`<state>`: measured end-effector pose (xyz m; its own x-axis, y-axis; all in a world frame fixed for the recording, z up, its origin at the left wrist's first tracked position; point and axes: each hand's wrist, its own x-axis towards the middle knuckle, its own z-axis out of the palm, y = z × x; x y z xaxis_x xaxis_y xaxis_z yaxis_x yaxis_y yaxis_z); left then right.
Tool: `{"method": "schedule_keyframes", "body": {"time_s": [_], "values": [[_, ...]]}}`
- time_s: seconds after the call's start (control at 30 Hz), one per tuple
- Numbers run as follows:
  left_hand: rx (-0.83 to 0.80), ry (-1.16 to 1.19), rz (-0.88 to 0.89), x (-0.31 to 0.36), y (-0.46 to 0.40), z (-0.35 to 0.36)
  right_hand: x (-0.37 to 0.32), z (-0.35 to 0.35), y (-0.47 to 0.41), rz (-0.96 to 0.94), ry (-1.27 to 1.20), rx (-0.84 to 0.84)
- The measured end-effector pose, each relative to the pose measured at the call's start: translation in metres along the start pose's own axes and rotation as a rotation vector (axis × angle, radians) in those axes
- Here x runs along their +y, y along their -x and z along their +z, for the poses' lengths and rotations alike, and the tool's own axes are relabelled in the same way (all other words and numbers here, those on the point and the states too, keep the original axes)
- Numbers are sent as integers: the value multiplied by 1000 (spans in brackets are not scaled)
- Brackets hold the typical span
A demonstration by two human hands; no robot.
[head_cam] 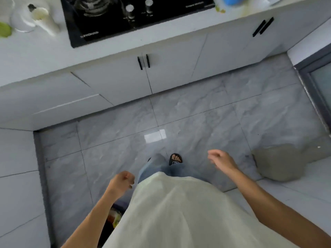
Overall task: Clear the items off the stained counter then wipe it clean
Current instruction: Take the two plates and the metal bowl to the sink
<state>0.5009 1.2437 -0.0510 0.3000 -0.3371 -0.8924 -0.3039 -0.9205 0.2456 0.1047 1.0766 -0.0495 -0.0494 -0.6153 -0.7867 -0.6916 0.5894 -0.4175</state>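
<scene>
The white counter [179,27] runs along the top of the view, far from both hands. Greenish stains [220,9] mark it right of the black hob [107,24]. A white kettle-like vessel [34,17] and a green object [5,29] stand on it at the left, and a blue item [231,0] sits at the top right edge. My left hand [122,181] hangs low in front of my body, fingers loosely curled, holding nothing. My right hand [219,158] floats over the floor with relaxed fingers, also empty.
White cabinet doors with black handles [143,62] sit below the counter. Grey marble floor tiles [197,113] spread between me and the cabinets. A grey rounded bin-like object [279,161] stands at the right, a dark-framed glass door [320,83] beyond it. Another white surface [16,158] lies at the left.
</scene>
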Motion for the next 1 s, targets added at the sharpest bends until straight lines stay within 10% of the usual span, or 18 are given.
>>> {"method": "schedule_keyframes", "body": {"time_s": [0.27,1.0], "values": [[-64,-177,-85,109,-34,-15,-28,-64,-49,-6,-227,160],[-304,-513,420,581,-110,106,72,-135,-50,572,-658,242]]}}
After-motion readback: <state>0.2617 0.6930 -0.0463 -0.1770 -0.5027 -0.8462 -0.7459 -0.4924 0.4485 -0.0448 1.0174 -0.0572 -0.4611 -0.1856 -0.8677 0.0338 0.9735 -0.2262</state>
